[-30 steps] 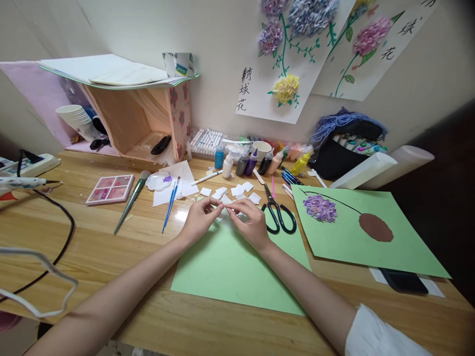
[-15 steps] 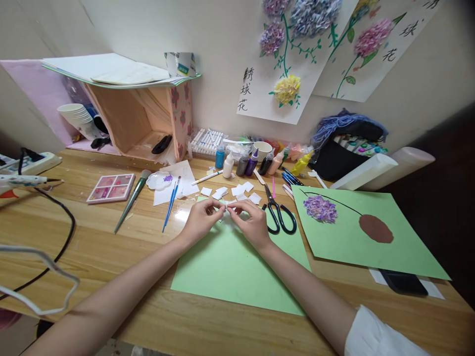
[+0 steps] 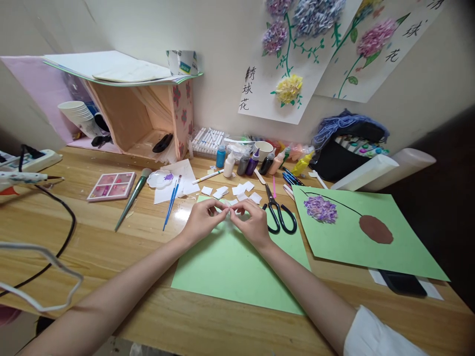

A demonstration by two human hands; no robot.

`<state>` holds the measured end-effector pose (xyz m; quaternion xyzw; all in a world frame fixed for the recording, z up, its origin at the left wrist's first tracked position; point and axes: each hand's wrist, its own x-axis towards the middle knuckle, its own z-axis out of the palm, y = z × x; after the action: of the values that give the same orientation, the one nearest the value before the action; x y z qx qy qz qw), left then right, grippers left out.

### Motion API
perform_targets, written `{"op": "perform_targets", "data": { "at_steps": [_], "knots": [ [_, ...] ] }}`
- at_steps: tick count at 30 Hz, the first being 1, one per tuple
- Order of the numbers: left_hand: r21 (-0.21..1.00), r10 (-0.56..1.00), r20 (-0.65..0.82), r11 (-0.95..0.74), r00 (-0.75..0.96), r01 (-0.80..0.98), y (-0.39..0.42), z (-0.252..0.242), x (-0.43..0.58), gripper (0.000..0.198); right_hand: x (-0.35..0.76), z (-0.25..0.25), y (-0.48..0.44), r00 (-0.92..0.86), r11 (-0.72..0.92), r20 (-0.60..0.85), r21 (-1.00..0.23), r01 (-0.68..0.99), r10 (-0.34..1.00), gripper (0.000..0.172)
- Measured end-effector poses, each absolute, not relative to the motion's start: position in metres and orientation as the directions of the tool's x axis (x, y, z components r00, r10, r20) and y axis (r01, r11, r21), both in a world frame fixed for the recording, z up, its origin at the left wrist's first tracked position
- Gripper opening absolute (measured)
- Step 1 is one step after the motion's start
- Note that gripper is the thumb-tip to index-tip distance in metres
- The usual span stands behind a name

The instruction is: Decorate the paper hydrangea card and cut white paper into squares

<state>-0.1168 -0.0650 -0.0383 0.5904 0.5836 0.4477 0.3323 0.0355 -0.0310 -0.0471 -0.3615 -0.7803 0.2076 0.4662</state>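
Note:
Over a sheet of green paper (image 3: 237,277), my left hand (image 3: 203,217) and my right hand (image 3: 253,223) meet fingertip to fingertip. Both are closed in a pinch on a small piece of white paper, which the fingers largely cover. Just beyond them lie several cut white paper pieces (image 3: 239,189). Black-handled scissors (image 3: 279,217) rest open beside my right hand, partly on the green sheet. To the right, another green sheet (image 3: 341,247) carries a purple paper flower (image 3: 321,209), a drawn black stem and a brown oval (image 3: 375,229).
Several paint bottles (image 3: 254,160) line the back. Left of my hands are thin blue brushes (image 3: 172,205), a large brush (image 3: 131,200) and a pink palette (image 3: 111,186). A glue gun (image 3: 22,179) with a black cord sits at far left. Paper rolls (image 3: 365,173) lie at right.
My pinched fingertips have drawn closer together and shifted very slightly, covering more of the white piece between them. The things on the table stay in place; the view has shifted a little.

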Motion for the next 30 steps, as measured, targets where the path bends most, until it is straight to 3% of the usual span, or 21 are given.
{"op": "perform_targets", "data": {
  "at_steps": [30],
  "knots": [
    [0.85,0.976,0.214,-0.171,-0.029,0.499,-0.0673,-0.0349,-0.1175,0.02,0.0364,-0.0517,-0.0305,-0.282,0.612,0.543,-0.698,0.371,0.791,0.009]
  ]
}}
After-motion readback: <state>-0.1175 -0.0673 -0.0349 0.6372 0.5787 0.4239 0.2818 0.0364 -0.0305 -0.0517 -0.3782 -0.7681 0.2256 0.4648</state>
